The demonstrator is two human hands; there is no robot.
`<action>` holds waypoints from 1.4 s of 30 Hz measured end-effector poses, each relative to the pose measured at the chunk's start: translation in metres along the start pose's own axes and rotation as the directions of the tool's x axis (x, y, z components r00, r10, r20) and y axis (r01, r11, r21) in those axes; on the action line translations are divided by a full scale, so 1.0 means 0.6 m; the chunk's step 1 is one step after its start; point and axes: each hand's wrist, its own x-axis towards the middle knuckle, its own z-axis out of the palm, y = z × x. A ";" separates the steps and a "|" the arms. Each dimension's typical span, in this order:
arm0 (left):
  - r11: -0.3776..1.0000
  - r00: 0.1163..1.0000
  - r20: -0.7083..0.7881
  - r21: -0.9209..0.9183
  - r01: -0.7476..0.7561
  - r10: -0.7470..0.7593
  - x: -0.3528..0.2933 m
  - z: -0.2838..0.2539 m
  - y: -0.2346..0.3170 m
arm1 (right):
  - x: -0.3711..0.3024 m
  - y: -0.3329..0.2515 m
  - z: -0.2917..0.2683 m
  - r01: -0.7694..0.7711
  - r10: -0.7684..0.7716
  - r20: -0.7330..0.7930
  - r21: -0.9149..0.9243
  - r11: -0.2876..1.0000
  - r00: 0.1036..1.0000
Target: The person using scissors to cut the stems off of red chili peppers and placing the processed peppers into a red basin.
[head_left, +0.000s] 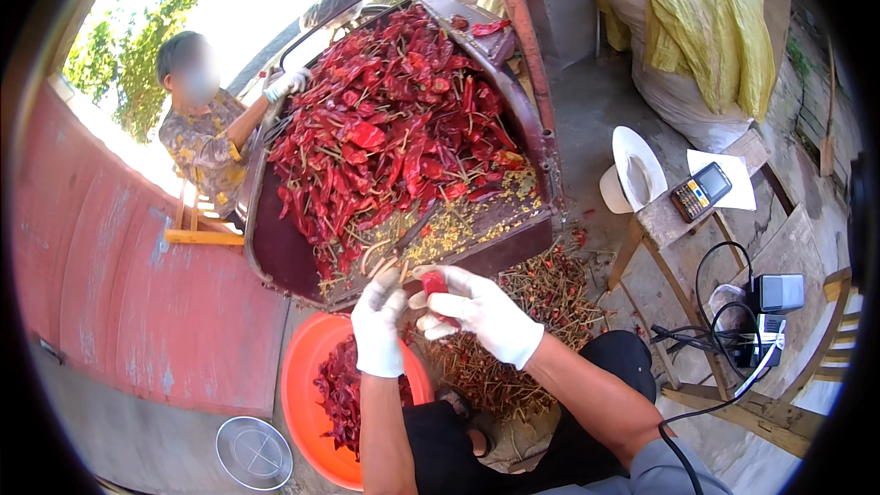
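My right hand [483, 310], in a white glove, is closed around a red dried chili pepper [434, 286]. Close beside it, my left hand [378, 325], gloved too, has its fingers drawn together; whatever they may hold is too small to make out. Both hands are at the near edge of a dark red cart bed [504, 252] heaped with red dried chilies [394, 119]. Just beyond my left fingertips, a pair of scissors [400, 243], apparently with light brown handles, lies among yellow seeds. Below my left hand stands an orange basin [302, 403] holding darker red chilies [339, 394].
Across the cart at left, a person [206, 142] rests a gloved hand [289, 84] by the heap. Cut stems [500, 348] cover the floor. At right are a stool [665, 220] with a handheld device [701, 191], a white hat [637, 170], and cables [710, 335]. A round lid [254, 453] lies lower left.
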 end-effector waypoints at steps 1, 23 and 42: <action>0.998 0.999 0.046 0.064 -0.030 0.027 0.007 0.008 -0.004 | 0.003 0.001 0.003 -0.017 0.016 0.010 0.045 0.999 1.000; 0.016 0.799 0.464 0.861 -0.508 0.383 0.239 0.218 -0.087 | 0.005 -0.037 -0.015 -0.048 0.002 -0.128 -0.352 0.935 0.992; 0.802 0.969 0.226 0.558 -0.214 0.100 -0.035 0.058 0.053 | -0.009 -0.009 -0.026 0.099 -0.531 0.296 -0.924 -0.368 0.794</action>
